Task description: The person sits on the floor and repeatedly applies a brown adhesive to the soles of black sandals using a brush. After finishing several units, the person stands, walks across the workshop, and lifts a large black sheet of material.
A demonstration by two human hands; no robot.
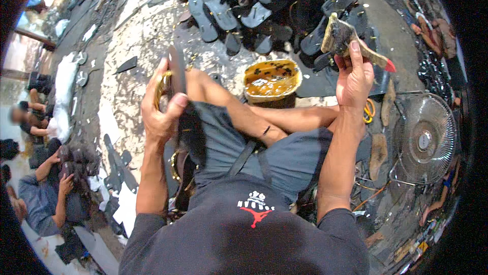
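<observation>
left hand (158,113) had a snug grip on a dark sandal (177,72) by one knee (197,79), right hand (353,83) pinched a grubby red-tipped piece (335,35), tub (275,98) of amber goop (273,81) sat between

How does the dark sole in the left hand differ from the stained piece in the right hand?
The dark sole is mostly one colour; the stained piece is pale with dark patches and a red end. The dark sole stands nearly edge-on to the camera, while the stained piece shows a broad face. Both are held up, by the left hand and right hand respectively.
</observation>
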